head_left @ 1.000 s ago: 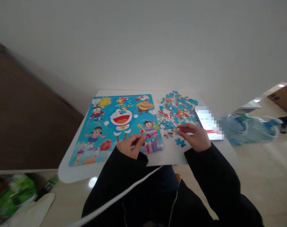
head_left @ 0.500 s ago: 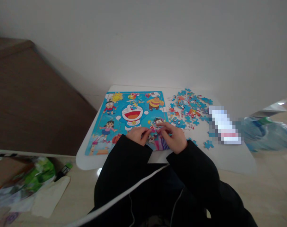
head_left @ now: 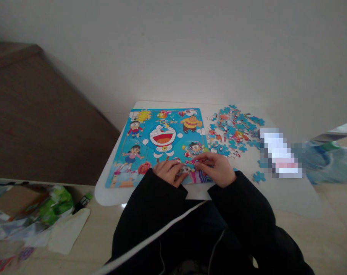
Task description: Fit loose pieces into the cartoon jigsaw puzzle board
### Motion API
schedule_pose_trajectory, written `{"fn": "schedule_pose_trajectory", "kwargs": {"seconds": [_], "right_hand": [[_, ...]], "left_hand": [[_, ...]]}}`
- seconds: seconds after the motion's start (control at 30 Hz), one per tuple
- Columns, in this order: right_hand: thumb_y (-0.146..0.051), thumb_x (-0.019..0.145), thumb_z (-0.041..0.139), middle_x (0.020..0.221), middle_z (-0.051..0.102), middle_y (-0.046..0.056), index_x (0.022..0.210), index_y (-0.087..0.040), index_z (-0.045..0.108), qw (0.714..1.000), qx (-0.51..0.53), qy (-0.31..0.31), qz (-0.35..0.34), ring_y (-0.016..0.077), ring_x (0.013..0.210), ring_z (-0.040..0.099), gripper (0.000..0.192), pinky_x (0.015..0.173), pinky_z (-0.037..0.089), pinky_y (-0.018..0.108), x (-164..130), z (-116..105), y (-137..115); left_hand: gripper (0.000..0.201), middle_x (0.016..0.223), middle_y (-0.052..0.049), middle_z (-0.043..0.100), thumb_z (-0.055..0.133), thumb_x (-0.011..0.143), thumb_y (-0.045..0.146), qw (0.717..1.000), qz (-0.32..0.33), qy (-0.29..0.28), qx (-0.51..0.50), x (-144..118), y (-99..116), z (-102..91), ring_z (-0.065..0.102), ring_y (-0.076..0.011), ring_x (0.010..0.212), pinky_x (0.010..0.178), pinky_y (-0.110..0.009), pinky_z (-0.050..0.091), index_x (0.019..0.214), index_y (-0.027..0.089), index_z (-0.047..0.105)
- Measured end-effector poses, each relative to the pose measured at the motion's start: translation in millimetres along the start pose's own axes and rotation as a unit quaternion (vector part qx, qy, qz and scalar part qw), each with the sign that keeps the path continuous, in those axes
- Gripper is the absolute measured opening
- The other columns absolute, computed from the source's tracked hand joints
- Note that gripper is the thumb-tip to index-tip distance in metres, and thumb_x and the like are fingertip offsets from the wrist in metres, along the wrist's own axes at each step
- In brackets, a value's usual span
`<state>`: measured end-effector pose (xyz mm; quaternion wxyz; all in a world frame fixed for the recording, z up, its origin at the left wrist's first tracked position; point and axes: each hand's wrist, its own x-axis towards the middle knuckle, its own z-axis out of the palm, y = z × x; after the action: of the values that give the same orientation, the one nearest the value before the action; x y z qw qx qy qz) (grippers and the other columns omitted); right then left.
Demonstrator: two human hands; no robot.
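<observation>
Hands (head_left: 196, 170) on puzzle board (head_left: 150, 141)

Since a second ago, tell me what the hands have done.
The right hand left the loose pieces and crossed leftward to the puzzle board, meeting the left hand at its near edge. The left hand stayed there. The board and pile have not shifted on the table.

Likely a home, a plain living room: small white desk (head_left: 279, 194) pushed against a bare white wall (head_left: 173, 49), glossy beige tiled floor (head_left: 328, 236) below the desk, cartoon jigsaw board (head_left: 150, 145) on the desk, bags and packaging (head_left: 33, 214) strewn left of the desk.
</observation>
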<state>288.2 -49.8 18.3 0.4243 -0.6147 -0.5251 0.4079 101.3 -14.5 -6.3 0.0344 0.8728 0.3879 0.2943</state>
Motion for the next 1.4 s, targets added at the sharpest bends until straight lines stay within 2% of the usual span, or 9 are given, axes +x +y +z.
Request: {"fn": "schedule_pose_trajectory", "kwargs": {"seconds": [0.2, 0.37, 0.53, 0.73, 0.9, 1.17, 1.27, 1.4], "right_hand": [[-0.032, 0.071, 0.063, 0.066, 0.067, 0.001, 0.081, -0.019, 0.069, 0.993, -0.096, 0.059, -0.018, 0.0113, 0.055, 0.060, 0.018, 0.054, 0.048, 0.023, -2, 4, 1], [-0.027, 0.070, 0.065, 0.064, 0.067, 0.000, 0.080, -0.018, 0.069, 0.989, -0.143, 0.043, -0.004, 0.0106, 0.053, 0.060, 0.014, 0.054, 0.048, 0.022, -4, 9, -2], [-0.028, 0.070, 0.067, 0.057, 0.064, -0.002, 0.074, -0.019, 0.068, 0.977, -0.208, 0.053, -0.009, 0.0095, 0.049, 0.057, 0.011, 0.051, 0.044, 0.021, -5, 9, -6], [-0.026, 0.070, 0.067, 0.057, 0.058, -0.003, 0.072, -0.018, 0.066, 0.960, -0.262, 0.056, -0.078, 0.0075, 0.049, 0.050, 0.009, 0.049, 0.038, 0.020, -6, 8, -4], [-0.025, 0.071, 0.066, 0.058, 0.054, -0.004, 0.070, -0.018, 0.063, 0.954, -0.279, 0.064, -0.090, 0.0071, 0.049, 0.047, 0.008, 0.051, 0.036, 0.020, -7, 9, -3], [-0.024, 0.074, 0.062, 0.066, 0.056, -0.002, 0.074, -0.017, 0.062, 0.961, -0.260, 0.050, -0.076, 0.0065, 0.051, 0.046, 0.007, 0.052, 0.038, 0.020, -10, 16, -6], [-0.025, 0.077, 0.060, 0.072, 0.059, 0.000, 0.075, -0.017, 0.064, 0.955, -0.279, 0.058, -0.079, 0.0088, 0.056, 0.051, 0.009, 0.055, 0.041, 0.022, -11, 15, -5], [-0.018, 0.080, 0.054, 0.091, 0.065, 0.005, 0.088, -0.018, 0.068, 0.930, -0.316, 0.063, -0.175, 0.0164, 0.083, 0.058, 0.016, 0.074, 0.046, 0.029, -11, 7, 0]], "left_hand": [[0.020, 0.094, -0.004, 0.068, 0.057, 0.084, 0.033, 0.998, 0.053, 0.007, -0.033, -3, -10, -0.7, 0.061, -0.0183, 0.081, 0.071, -0.032, 0.047, 0.095, 0.020, 0.067], [0.016, 0.098, -0.005, 0.067, 0.056, 0.085, 0.026, 0.992, 0.095, 0.019, -0.082, -3, -15, -0.7, 0.062, -0.0156, 0.087, 0.076, -0.028, 0.048, 0.094, 0.018, 0.066], [0.014, 0.099, -0.005, 0.067, 0.058, 0.084, 0.023, 0.990, 0.107, 0.026, -0.090, -4, -16, -3.1, 0.062, -0.0151, 0.086, 0.075, -0.026, 0.049, 0.093, 0.019, 0.067], [0.013, 0.099, -0.005, 0.067, 0.058, 0.084, 0.023, 0.990, 0.113, 0.028, -0.081, -4, -14, -6.0, 0.061, -0.0143, 0.086, 0.075, -0.026, 0.050, 0.091, 0.019, 0.067], [0.015, 0.099, -0.005, 0.067, 0.056, 0.085, 0.023, 0.989, 0.123, 0.038, -0.073, -5, -16, -3.2, 0.061, -0.0145, 0.086, 0.076, -0.026, 0.049, 0.095, 0.018, 0.066], [0.016, 0.101, -0.006, 0.066, 0.055, 0.085, 0.022, 0.987, 0.145, 0.046, -0.058, -8, -22, 3.6, 0.060, -0.0159, 0.084, 0.072, -0.027, 0.048, 0.096, 0.021, 0.066], [0.017, 0.101, -0.006, 0.066, 0.054, 0.086, 0.023, 0.986, 0.147, 0.046, -0.056, -8, -24, 4.9, 0.060, -0.0155, 0.084, 0.073, -0.027, 0.048, 0.097, 0.021, 0.066], [0.017, 0.102, -0.005, 0.066, 0.055, 0.085, 0.025, 0.986, 0.153, 0.045, -0.053, -8, -27, 5.1, 0.061, -0.0157, 0.083, 0.074, -0.027, 0.049, 0.098, 0.023, 0.066]]}}
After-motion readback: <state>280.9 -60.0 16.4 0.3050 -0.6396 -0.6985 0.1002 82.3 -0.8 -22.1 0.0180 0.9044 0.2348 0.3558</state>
